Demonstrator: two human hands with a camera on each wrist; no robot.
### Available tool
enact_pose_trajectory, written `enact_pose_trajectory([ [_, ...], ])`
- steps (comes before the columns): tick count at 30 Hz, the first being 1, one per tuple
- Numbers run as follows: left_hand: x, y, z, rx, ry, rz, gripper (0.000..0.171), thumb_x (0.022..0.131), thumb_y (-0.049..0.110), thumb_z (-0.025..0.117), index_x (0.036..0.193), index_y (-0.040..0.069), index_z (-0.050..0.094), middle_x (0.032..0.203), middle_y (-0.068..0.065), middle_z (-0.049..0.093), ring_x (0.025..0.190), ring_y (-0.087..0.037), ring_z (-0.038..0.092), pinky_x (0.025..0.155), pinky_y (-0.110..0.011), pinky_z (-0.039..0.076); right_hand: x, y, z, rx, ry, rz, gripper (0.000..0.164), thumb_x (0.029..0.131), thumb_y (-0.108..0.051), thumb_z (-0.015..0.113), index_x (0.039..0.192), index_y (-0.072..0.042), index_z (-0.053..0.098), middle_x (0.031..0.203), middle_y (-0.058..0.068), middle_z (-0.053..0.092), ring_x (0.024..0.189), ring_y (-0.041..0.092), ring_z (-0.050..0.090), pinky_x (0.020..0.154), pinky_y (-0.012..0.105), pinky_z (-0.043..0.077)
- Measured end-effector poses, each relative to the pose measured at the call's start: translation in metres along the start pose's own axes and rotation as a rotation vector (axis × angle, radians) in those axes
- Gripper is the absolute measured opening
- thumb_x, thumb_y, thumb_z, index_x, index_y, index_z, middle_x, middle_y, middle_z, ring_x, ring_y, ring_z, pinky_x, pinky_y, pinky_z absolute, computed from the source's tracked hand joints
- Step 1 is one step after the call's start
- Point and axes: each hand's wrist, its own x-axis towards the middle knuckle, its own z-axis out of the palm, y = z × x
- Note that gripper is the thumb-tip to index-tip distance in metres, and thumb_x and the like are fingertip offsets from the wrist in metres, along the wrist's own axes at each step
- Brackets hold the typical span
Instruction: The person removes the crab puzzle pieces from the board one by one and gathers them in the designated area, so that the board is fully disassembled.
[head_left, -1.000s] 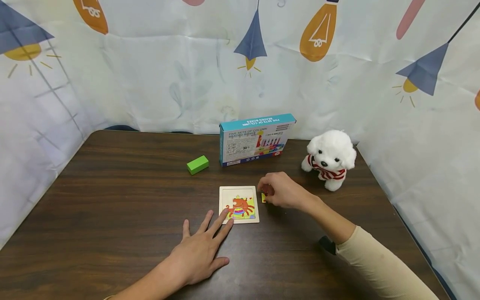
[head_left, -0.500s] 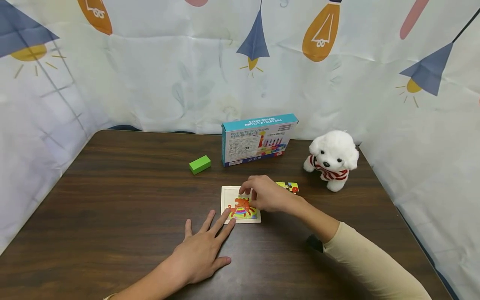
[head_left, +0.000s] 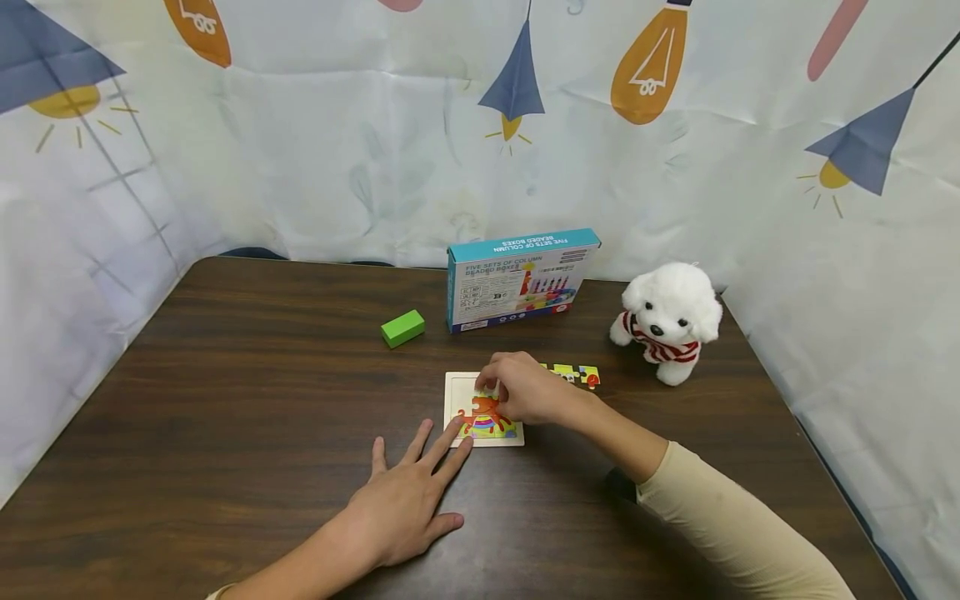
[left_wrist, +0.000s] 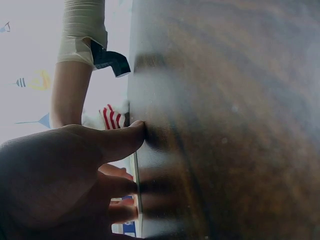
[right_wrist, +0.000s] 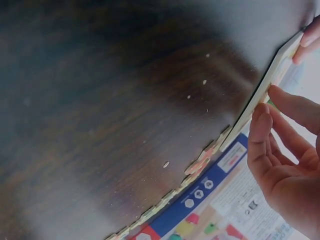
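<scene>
A square wooden jigsaw puzzle tray (head_left: pixel 459 385) lies on the dark table, partly filled with a red animal picture (head_left: pixel 486 417). My left hand (head_left: pixel 401 510) is spread flat, its fingertips on the tray's lower left edge; the left wrist view shows the same hand (left_wrist: pixel 65 172) with its thumb down at the table. My right hand (head_left: pixel 529 390) is over the tray's upper right part, thumb and fingers pinching a puzzle piece mostly hidden by them. The right wrist view has these fingertips right at the tray's edge (right_wrist: pixel 252 107).
Several loose puzzle pieces (head_left: pixel 589 377) lie in a row right of the tray, partly behind my right hand. Farther back stand a green block (head_left: pixel 403 329), a blue and white toy box (head_left: pixel 521 283) and a white plush dog (head_left: pixel 667 321). A patterned curtain (head_left: pixel 300 167) hangs behind the table.
My right hand has moved left from beside the tray to over it, bringing the puzzle piece and uncovering the loose row. My left hand stays put; the view has shifted slightly.
</scene>
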Motion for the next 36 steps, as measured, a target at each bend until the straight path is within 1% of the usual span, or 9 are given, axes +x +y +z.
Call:
enact_pose_trajectory([
  [7, 0.0, 0.0002, -0.0004, 0.007, -0.003, 0.001, 0.087, 0.095, 0.062, 0.065, 0.166, 0.025, 0.031, 0.178, 0.004, 0.003, 0.16, -0.04, 0.02, 0.103, -0.09, 0.021, 0.0003, 0.0003, -0.0004, -0.004, 0.001, -0.009, 0.032, 0.083, 0.002, 0.078, 0.114, -0.007, 0.076, 0.104, 0.007, 0.068, 0.072, 0.01, 0.057, 0.065, 0.022, 0.05],
  [15, 0.0007, 0.0003, -0.0006, 0.002, -0.015, -0.004, 0.087, 0.095, 0.062, 0.065, 0.166, 0.026, 0.031, 0.178, 0.004, 0.002, 0.16, -0.04, 0.019, 0.104, -0.09, 0.02, 0.002, 0.0003, 0.0005, -0.004, -0.001, -0.004, 0.03, 0.083, 0.001, 0.079, 0.111, -0.008, 0.075, 0.103, 0.005, 0.068, 0.072, 0.01, 0.057, 0.066, 0.023, 0.051],
  [25, 0.0018, 0.001, -0.0023, 0.004, -0.03, -0.015, 0.087, 0.095, 0.063, 0.064, 0.166, 0.027, 0.03, 0.178, 0.004, 0.003, 0.161, -0.039, 0.018, 0.105, -0.089, 0.02, 0.0017, 0.0, 0.0011, 0.007, -0.008, 0.033, 0.034, 0.083, 0.0, 0.08, 0.114, -0.01, 0.072, 0.1, 0.003, 0.07, 0.08, 0.014, 0.059, 0.073, 0.027, 0.055],
  [29, 0.0021, 0.0009, -0.0023, 0.001, -0.031, -0.017, 0.087, 0.095, 0.063, 0.065, 0.166, 0.026, 0.031, 0.178, 0.004, 0.003, 0.161, -0.039, 0.017, 0.104, -0.089, 0.02, 0.0006, 0.0002, 0.0019, 0.0, 0.005, 0.018, 0.035, 0.083, 0.002, 0.079, 0.114, -0.01, 0.072, 0.098, 0.002, 0.07, 0.084, 0.015, 0.06, 0.076, 0.027, 0.056],
  [36, 0.0023, 0.0004, -0.0022, -0.001, -0.029, -0.014, 0.087, 0.095, 0.063, 0.065, 0.166, 0.026, 0.031, 0.178, 0.004, 0.003, 0.161, -0.04, 0.017, 0.104, -0.09, 0.019, -0.0012, 0.0004, 0.0027, -0.036, 0.041, -0.024, 0.032, 0.084, 0.001, 0.078, 0.114, -0.01, 0.073, 0.1, 0.003, 0.071, 0.086, 0.014, 0.064, 0.076, 0.026, 0.056],
])
